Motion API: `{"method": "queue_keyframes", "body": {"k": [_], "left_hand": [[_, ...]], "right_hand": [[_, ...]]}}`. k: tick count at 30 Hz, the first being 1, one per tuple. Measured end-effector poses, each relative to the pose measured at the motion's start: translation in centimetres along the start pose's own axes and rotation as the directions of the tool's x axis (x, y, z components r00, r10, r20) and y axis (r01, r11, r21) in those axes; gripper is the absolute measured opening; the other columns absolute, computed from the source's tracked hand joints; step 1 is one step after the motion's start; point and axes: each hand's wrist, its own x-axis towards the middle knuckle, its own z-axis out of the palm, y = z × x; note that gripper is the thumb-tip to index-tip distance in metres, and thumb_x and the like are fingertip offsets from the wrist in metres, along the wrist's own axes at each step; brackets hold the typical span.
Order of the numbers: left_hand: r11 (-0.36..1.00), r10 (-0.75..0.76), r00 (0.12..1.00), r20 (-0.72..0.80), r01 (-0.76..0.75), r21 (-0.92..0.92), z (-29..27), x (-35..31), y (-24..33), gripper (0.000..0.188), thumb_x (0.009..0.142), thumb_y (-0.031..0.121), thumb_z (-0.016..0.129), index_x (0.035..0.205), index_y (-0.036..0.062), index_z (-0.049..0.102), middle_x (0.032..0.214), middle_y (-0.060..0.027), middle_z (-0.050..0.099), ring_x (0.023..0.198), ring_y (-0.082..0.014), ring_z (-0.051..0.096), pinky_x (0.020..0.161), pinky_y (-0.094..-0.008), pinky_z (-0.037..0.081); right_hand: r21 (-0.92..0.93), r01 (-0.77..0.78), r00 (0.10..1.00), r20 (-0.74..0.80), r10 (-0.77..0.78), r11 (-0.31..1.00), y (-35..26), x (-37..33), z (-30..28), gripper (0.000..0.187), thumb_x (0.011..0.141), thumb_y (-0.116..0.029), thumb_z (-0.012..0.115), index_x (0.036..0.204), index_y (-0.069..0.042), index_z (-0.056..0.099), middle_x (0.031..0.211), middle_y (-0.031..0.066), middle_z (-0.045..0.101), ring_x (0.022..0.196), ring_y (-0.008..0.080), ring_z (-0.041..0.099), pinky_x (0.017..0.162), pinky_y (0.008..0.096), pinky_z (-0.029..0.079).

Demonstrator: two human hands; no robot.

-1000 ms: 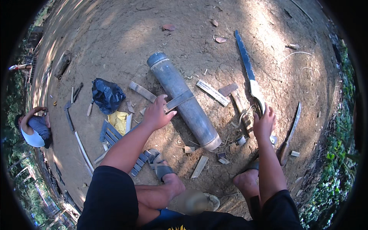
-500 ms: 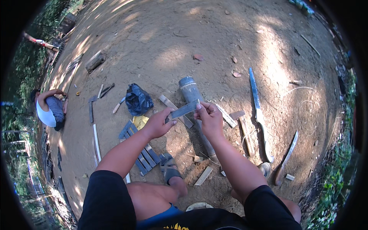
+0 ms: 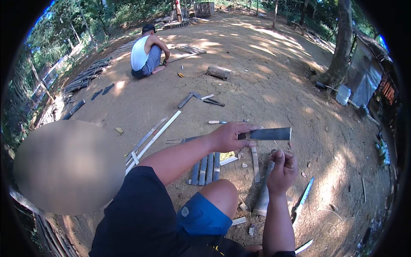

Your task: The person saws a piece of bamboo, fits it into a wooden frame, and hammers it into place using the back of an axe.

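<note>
My left hand [image 3: 233, 136] is closed around one end of a short, flat, dark strip [image 3: 272, 134], which looks like split bamboo. The strip points right, held above the ground. Below its free end, my right hand [image 3: 283, 171] is apart from it with fingers curled in; whatever they pinch, if anything, is hidden. Under the right hand a thick dark tube [image 3: 263, 198] lies on the dirt, partly covered by hand and forearm. A thin wooden slat [image 3: 255, 165] lies left of the tube. Behind my knee sits a rack of dark slats [image 3: 203, 170].
Long pale strips [image 3: 156, 139] lie left of my arm. A long blade [image 3: 306, 192] lies right of my forearm. Farther off are a wooden-handled knife [image 3: 215, 122], a metal square [image 3: 187, 99] and a log [image 3: 218, 72]. A person [image 3: 145, 53] squats at the far left.
My view has swung up and to the left. The right hand has let go of the strip's end and moved apart; the left hand still holds the strip.
</note>
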Motion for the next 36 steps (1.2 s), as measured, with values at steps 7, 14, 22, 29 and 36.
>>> {"method": "queue_keyframes", "body": {"k": [7, 14, 22, 29, 36], "left_hand": [[0.963, -0.069, 0.981, -0.180, 0.018, -0.270, -6.1, -3.6, 4.2, 0.054, 0.086, 0.027, 0.086, 0.131, 0.0030, 0.068, 0.107, -0.0046, 0.075, 0.100, -0.0084, 0.065, 0.092, -0.0275, 0.051], [0.999, -0.015, 0.928, -0.371, -0.002, -0.046, -9.8, -8.5, 6.0, 0.050, 0.095, 0.052, 0.073, 0.108, 0.0035, 0.073, 0.084, -0.0028, 0.069, 0.079, -0.0092, 0.059, 0.071, -0.0317, 0.048], [0.969, 0.083, 0.631, -0.771, 0.130, 0.210, -13.0, -11.8, 10.7, 0.056, 0.104, 0.053, 0.058, 0.084, 0.0011, 0.068, 0.061, -0.0159, 0.054, 0.054, -0.0259, 0.051, 0.054, -0.0399, 0.042], [0.956, 0.106, 0.505, -0.856, 0.186, 0.228, -16.3, -11.4, 12.9, 0.059, 0.106, 0.051, 0.053, 0.076, 0.0008, 0.065, 0.058, -0.0177, 0.054, 0.052, -0.0317, 0.052, 0.053, -0.0444, 0.041], [0.911, 0.066, 0.213, -0.975, 0.385, 0.146, -23.4, -14.3, 12.2, 0.060, 0.108, 0.049, 0.050, 0.078, -0.0009, 0.065, 0.062, -0.0202, 0.058, 0.059, -0.0357, 0.060, 0.058, -0.0480, 0.042]], "right_hand": [[0.009, -0.045, 0.990, 0.136, 0.044, 0.999, -5.4, 2.2, 5.2, 0.021, 0.107, -0.019, 0.059, 0.097, 0.000, 0.059, 0.083, 0.0067, 0.067, 0.072, 0.0117, 0.067, 0.067, 0.0268, 0.053], [0.135, -0.159, 0.953, 0.281, 0.116, 0.978, -10.5, 0.4, 9.6, 0.022, 0.107, -0.021, 0.060, 0.097, -0.002, 0.059, 0.082, 0.0060, 0.067, 0.071, 0.0110, 0.065, 0.067, 0.0263, 0.052], [-0.202, 0.247, 0.913, 0.377, -0.157, 0.948, -15.2, -4.0, 13.5, 0.020, 0.104, -0.018, 0.061, 0.093, -0.001, 0.060, 0.072, 0.0102, 0.068, 0.063, 0.0182, 0.067, 0.060, 0.0333, 0.051], [-0.312, 0.444, 0.855, 0.429, -0.293, 0.840, -16.3, -5.6, 15.1, 0.020, 0.102, -0.019, 0.064, 0.092, -0.002, 0.061, 0.072, 0.0121, 0.069, 0.065, 0.0262, 0.068, 0.061, 0.0381, 0.050], [-0.301, 0.503, 0.786, 0.550, -0.284, 0.810, -16.3, -8.3, 16.6, 0.015, 0.098, -0.014, 0.066, 0.092, -0.002, 0.060, 0.079, 0.0202, 0.065, 0.072, 0.0412, 0.065, 0.064, 0.0487, 0.049]]}}
